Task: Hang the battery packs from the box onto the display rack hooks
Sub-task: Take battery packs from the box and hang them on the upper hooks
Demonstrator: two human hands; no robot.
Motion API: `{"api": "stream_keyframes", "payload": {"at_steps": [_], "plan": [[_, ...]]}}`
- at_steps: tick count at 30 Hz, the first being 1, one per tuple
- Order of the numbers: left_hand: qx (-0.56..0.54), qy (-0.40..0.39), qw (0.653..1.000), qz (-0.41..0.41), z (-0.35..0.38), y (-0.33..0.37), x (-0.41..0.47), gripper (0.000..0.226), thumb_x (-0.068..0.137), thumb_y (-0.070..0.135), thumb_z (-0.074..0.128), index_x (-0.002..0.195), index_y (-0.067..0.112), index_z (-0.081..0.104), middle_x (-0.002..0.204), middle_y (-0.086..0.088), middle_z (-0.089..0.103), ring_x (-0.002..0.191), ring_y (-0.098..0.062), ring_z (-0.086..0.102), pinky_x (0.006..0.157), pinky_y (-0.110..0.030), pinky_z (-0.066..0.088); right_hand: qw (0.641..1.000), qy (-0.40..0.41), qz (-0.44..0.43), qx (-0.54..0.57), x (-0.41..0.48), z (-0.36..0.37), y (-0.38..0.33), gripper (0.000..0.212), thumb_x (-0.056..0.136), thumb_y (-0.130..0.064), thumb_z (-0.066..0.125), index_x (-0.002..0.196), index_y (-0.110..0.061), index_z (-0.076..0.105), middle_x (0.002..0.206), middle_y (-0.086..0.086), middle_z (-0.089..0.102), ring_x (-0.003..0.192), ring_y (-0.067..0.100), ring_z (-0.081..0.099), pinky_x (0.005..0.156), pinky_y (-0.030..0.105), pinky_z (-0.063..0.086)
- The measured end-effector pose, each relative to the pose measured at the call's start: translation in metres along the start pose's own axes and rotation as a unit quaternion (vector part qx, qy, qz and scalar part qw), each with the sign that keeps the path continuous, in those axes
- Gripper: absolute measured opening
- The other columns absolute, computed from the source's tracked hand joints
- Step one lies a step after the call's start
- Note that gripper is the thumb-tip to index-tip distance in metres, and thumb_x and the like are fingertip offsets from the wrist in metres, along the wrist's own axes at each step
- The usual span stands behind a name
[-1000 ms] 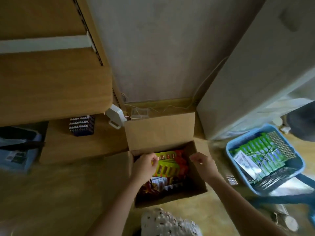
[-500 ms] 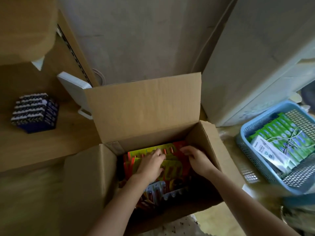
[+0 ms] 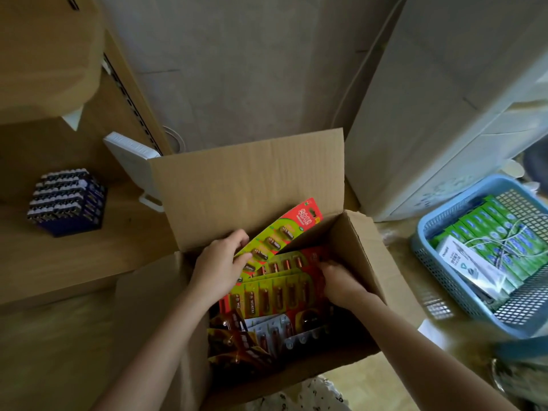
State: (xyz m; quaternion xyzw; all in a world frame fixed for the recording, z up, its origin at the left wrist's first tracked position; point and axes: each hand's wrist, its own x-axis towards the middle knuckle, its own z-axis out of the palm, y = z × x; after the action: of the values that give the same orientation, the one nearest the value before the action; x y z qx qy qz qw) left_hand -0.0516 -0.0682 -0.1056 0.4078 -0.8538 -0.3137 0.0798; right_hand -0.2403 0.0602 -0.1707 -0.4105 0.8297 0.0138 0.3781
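An open cardboard box [image 3: 246,185] stands on the floor in front of me, holding several red-and-green battery packs [image 3: 275,295] and some white ones lower down. My left hand [image 3: 221,262] grips one long battery pack [image 3: 284,229] by its lower end and tilts it up against the box's back flap. My right hand [image 3: 341,281] is inside the box at the right, fingers curled on the edge of the stacked packs. No display rack hooks are in view.
A wooden shelf unit [image 3: 59,250] on the left carries a dark blue block of batteries [image 3: 66,201] and a white device [image 3: 133,157]. A blue plastic basket [image 3: 450,289] with green packs sits on the right. A white cabinet [image 3: 444,114] stands behind it.
My left hand has taken hold of one battery pack and lifted its top end out of the stack. The view has moved closer to the box.
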Motion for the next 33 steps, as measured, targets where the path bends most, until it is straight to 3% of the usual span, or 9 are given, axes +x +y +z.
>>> {"api": "stream_keyframes", "payload": {"at_steps": [3, 5, 11, 15, 18, 21, 26, 29, 33], "plan": [[-0.061, 0.012, 0.998, -0.021, 0.001, -0.005, -0.003, 0.009, 0.087, 0.017, 0.059, 0.09, 0.018, 0.051, 0.092, -0.002, 0.069, 0.091, -0.021, 0.065, 0.075, -0.044, 0.052, 0.99, -0.006, 0.007, -0.139, 0.004, 0.005, -0.001, 0.052, 0.093, -0.009, 0.042, 0.143, -0.01, 0.026, 0.148, 0.015, 0.025, 0.136, 0.031, 0.03, 0.117, 0.036, 0.021], [-0.109, 0.021, 0.993, -0.039, 0.0, -0.011, -0.006, 0.012, 0.087, 0.014, 0.06, 0.087, 0.02, 0.049, 0.092, -0.004, 0.07, 0.09, -0.021, 0.067, 0.077, -0.046, 0.053, 0.979, -0.003, 0.004, -0.203, 0.003, 0.005, -0.002, 0.046, 0.094, -0.008, 0.04, 0.14, -0.009, 0.034, 0.149, 0.014, 0.025, 0.137, 0.032, 0.026, 0.117, 0.038, 0.02], [-0.199, 0.009, 0.978, -0.062, -0.006, -0.012, -0.009, 0.023, 0.089, 0.009, 0.057, 0.079, 0.028, 0.048, 0.091, 0.0, 0.068, 0.089, -0.016, 0.067, 0.077, -0.038, 0.056, 0.957, -0.006, -0.016, -0.291, -0.004, 0.008, -0.003, 0.031, 0.094, -0.01, 0.04, 0.12, -0.012, 0.057, 0.129, 0.012, 0.056, 0.129, 0.029, 0.037, 0.109, 0.035, 0.028], [-0.243, 0.018, 0.967, -0.074, -0.01, -0.014, -0.011, 0.021, 0.089, 0.009, 0.056, 0.081, 0.028, 0.05, 0.088, 0.007, 0.068, 0.075, -0.004, 0.068, 0.071, -0.029, 0.055, 0.97, 0.034, -0.043, -0.236, -0.013, 0.001, -0.001, 0.028, 0.092, -0.013, 0.046, 0.116, -0.013, 0.061, 0.123, 0.012, 0.055, 0.118, 0.028, 0.048, 0.101, 0.034, 0.038], [-0.281, 0.026, 0.956, -0.086, -0.017, -0.01, -0.016, 0.021, 0.09, 0.006, 0.055, 0.085, 0.026, 0.053, 0.087, 0.004, 0.07, 0.074, -0.001, 0.068, 0.069, -0.025, 0.055, 0.987, 0.089, -0.062, -0.117, -0.027, -0.011, -0.005, 0.026, 0.087, -0.033, 0.056, 0.107, -0.02, 0.065, 0.109, 0.005, 0.065, 0.098, 0.024, 0.063, 0.08, 0.031, 0.05], [-0.304, 0.027, 0.947, -0.1, -0.031, 0.0, -0.023, 0.025, 0.09, 0.002, 0.054, 0.085, 0.027, 0.055, 0.084, 0.006, 0.07, 0.075, 0.001, 0.067, 0.067, -0.018, 0.053, 0.988, 0.137, -0.069, -0.034, -0.047, -0.034, -0.019, 0.029, 0.082, -0.047, 0.06, 0.099, -0.025, 0.067, 0.094, -0.004, 0.069, 0.084, 0.016, 0.064, 0.056, 0.02, 0.042], [-0.333, 0.028, 0.929, -0.16, -0.077, 0.034, -0.046, 0.017, 0.089, 0.004, 0.055, 0.089, 0.02, 0.057, 0.089, 0.001, 0.07, 0.076, -0.005, 0.069, 0.068, -0.025, 0.055, 0.981, 0.163, -0.106, 0.003, -0.097, -0.088, -0.062, 0.03, 0.087, -0.047, 0.053, 0.099, -0.023, 0.066, 0.097, 0.002, 0.07, 0.094, 0.025, 0.063, 0.067, 0.029, 0.042], [-0.343, 0.039, 0.921, -0.18, -0.119, 0.063, -0.064, 0.007, 0.09, 0.007, 0.055, 0.094, 0.012, 0.057, 0.092, -0.004, 0.07, 0.082, -0.016, 0.068, 0.073, -0.033, 0.054, 0.979, 0.172, -0.11, 0.025, -0.135, -0.126, -0.086, 0.041, 0.087, -0.058, 0.046, 0.096, -0.024, 0.067, 0.098, 0.002, 0.068, 0.094, 0.027, 0.063, 0.068, 0.03, 0.043], [-0.4, 0.073, 0.891, -0.202, -0.188, 0.11, -0.088, 0.01, 0.089, 0.008, 0.055, 0.091, 0.018, 0.057, 0.085, 0.002, 0.071, 0.076, -0.008, 0.07, 0.066, -0.023, 0.055, 0.969, 0.204, -0.134, 0.047, -0.196, -0.2, -0.115, 0.033, 0.081, -0.057, 0.056, 0.095, -0.031, 0.07, 0.097, -0.008, 0.069, 0.09, 0.019, 0.064, 0.065, 0.027, 0.042]]}}
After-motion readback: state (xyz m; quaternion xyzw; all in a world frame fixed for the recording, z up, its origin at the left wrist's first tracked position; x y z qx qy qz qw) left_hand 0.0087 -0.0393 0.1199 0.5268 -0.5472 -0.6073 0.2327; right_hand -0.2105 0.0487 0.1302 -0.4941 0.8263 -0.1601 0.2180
